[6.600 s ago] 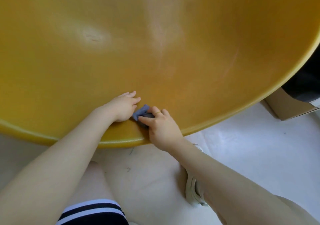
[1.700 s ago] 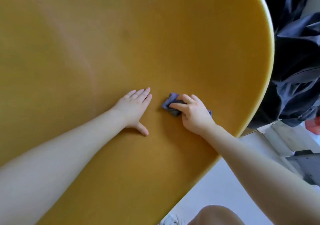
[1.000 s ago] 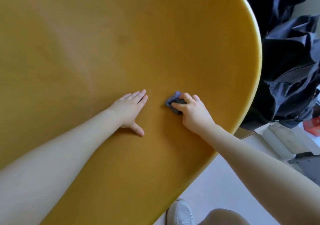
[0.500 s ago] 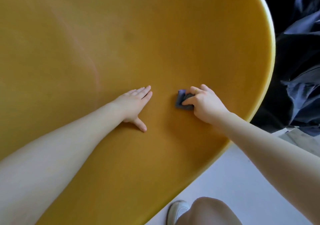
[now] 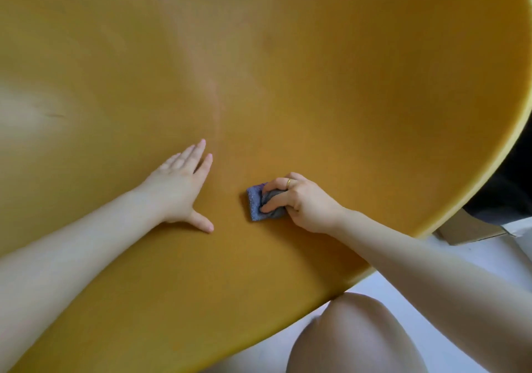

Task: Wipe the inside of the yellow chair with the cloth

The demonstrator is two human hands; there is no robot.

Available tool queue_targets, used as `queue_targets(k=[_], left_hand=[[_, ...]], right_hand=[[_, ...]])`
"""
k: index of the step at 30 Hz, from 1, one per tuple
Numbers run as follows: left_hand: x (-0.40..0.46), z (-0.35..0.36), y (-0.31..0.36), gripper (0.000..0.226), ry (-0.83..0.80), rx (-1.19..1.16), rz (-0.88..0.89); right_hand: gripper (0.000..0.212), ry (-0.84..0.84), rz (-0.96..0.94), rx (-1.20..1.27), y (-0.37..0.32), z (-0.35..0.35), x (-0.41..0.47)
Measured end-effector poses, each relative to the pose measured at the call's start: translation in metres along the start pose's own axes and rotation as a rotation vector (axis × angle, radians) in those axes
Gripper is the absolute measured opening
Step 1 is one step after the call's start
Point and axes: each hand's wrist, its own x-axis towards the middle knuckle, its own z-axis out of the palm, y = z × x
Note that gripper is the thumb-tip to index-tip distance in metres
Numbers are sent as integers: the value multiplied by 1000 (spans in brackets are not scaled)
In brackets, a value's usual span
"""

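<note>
The right hand (image 5: 305, 203) bunches the cloth (image 5: 260, 203) in curled fingers against the yellow chair (image 5: 316, 85) inside, near its rim; the left hand (image 5: 180, 185) braces flat-fingered beside. Overlapping, firmly pressed strokes would serve best.

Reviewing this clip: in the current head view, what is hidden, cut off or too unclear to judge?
- Yellow chair: top and left run past the frame edges; its base is out of view.
- Cloth: right part hidden under the right hand.
- Chair surface under the flat left hand: covered.
- Cardboard box: mostly behind the chair rim.
- Dark area beyond the rim: unidentifiable.
</note>
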Motion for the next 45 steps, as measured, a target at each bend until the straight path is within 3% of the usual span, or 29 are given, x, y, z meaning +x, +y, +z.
queue_targets(k=[3,8,15,21,24,27,30,34,40,45], left_hand=[[-5,2,5,137,5,6,-138],[-2,4,3,139,-61,-55,-201],[-2,7,1,137,-40,-129,-176],[-6,3,2,136,-48,-118,-166],[-3,-7,8,128,19,-78,-36],[9,-21,25,106,102,-151,164],[32,-39,49,87,258,-192,260],[70,-69,80,78,411,-266,298],[128,-110,100,105,517,-113,180],[162,-127,103,134,421,-2,39]], right_hand=[[40,-37,8,-67,27,-24,-6],[41,122,258,-146,49,-36,-16],[51,38,-34,60,-26,19,18],[47,-104,-67,40,-15,6,10],[46,-104,75,-69,22,-26,-16],[43,-25,346,-276,61,-75,-39],[37,164,635,-476,83,-110,-44],[41,241,634,-548,73,-84,-40],[47,210,315,-536,83,-74,-46],[45,282,343,-846,132,-128,-13]])
